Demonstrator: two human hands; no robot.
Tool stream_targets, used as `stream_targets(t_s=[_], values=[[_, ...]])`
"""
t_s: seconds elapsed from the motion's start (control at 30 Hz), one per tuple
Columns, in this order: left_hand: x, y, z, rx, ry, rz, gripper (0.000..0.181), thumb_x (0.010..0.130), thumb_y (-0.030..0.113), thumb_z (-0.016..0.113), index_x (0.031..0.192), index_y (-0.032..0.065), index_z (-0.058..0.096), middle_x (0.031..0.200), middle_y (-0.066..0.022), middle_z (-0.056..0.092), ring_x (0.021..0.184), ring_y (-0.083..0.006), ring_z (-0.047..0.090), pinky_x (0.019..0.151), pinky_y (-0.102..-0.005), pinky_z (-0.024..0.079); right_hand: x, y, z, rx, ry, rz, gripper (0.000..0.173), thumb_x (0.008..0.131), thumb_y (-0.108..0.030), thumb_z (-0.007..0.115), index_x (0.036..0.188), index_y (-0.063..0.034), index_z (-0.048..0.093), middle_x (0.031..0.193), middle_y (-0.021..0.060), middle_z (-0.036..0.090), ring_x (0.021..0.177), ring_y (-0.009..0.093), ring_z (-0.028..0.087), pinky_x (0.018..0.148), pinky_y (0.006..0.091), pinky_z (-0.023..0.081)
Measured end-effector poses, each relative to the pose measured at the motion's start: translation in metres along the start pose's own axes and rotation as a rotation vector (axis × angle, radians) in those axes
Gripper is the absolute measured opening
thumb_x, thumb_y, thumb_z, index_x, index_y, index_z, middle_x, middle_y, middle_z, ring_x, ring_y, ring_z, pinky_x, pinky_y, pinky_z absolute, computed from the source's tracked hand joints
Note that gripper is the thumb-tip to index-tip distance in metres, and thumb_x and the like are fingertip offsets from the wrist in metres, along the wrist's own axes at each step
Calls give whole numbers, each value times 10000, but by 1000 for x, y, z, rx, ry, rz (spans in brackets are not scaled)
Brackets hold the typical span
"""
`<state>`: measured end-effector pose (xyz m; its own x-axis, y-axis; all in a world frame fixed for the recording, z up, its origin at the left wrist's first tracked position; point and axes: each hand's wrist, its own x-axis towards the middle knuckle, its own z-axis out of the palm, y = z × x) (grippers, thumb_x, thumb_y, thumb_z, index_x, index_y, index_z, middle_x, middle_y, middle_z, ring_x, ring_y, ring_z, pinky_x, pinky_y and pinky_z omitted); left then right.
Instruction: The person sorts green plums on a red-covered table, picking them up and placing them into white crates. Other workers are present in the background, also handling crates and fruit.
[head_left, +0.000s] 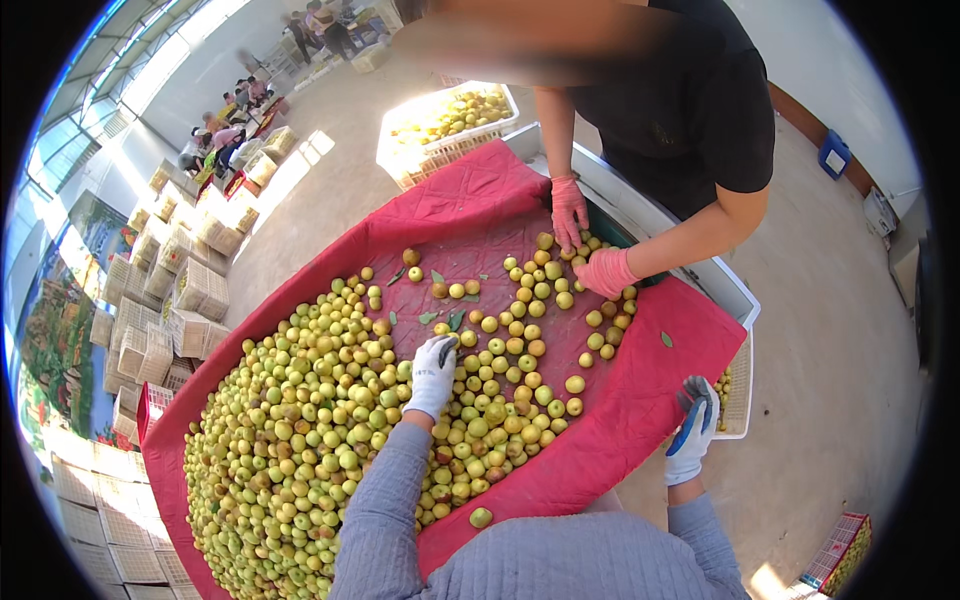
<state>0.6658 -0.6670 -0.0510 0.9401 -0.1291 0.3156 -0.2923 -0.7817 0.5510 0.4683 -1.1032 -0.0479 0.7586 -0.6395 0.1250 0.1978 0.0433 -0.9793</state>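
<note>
A large heap of small round yellow-green fruits (300, 420), some browned, lies on a red quilted cloth (450, 195) spread over a sloping table. My left hand (433, 379), in a white glove with dark fingertips, reaches into the fruits at the heap's upper edge. Its fingers curl down, and whether they hold a fruit is hidden. Off the cloth's right edge is my right hand (691, 431), in a white and blue glove, fingers loosely bent and nothing seen in it. Beside it stands a white crate (739, 397) with fruits inside. Green leaves (455, 320) lie among the scattered fruits.
Opposite me, a person in pink gloves (607, 271) handles fruits at the cloth's far end. A full white crate (450, 142) stands beyond the cloth. Stacked crates (199, 289) line the left, with people working farther back. A red crate (840, 551) sits at lower right.
</note>
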Motion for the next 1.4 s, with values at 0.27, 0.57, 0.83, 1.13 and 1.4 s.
stream_targets(t_s=[0.27,0.57,0.83,1.13,1.4], values=[[110,5,88,284,-433,-51,172,945,103,619,1087,140,709,1234,-164,614,1160,-396,616,978,-475,532,-17,-34,104,45,-585,159,246,1045,-46,501,1221,41,649,1123,123,675,1051,216,673,960,347,552],[-17,117,-31,-385,-608,56,459,948,213,739,1367,82,605,1247,-150,628,1112,-302,639,962,-396,526,-48,-32,166,602,-693,1336,445,1111,-276,513,1499,-63,467,1276,122,652,1045,276,720,839,349,614],[-136,52,-130,639,-233,-240,817,836,494,807,1499,108,527,1517,-185,486,1466,-447,348,1238,-583,221,-69,-20,153,154,-946,700,314,1048,-123,635,1354,-69,589,1003,15,633,718,59,555,605,203,457],[-111,72,-55,545,-393,-237,872,819,428,831,1577,221,453,1570,-174,419,1291,-376,479,1035,-511,417,-59,-27,131,319,-849,567,689,995,28,636,1604,-67,328,1425,156,580,1212,250,650,1032,399,550],[-59,55,15,343,-234,-95,786,907,319,773,1595,216,409,1613,-224,351,1269,-403,526,1059,-492,474,-52,-36,127,714,-799,656,445,1115,-293,523,1502,-91,437,1521,241,517,1256,397,652,1019,454,572]])
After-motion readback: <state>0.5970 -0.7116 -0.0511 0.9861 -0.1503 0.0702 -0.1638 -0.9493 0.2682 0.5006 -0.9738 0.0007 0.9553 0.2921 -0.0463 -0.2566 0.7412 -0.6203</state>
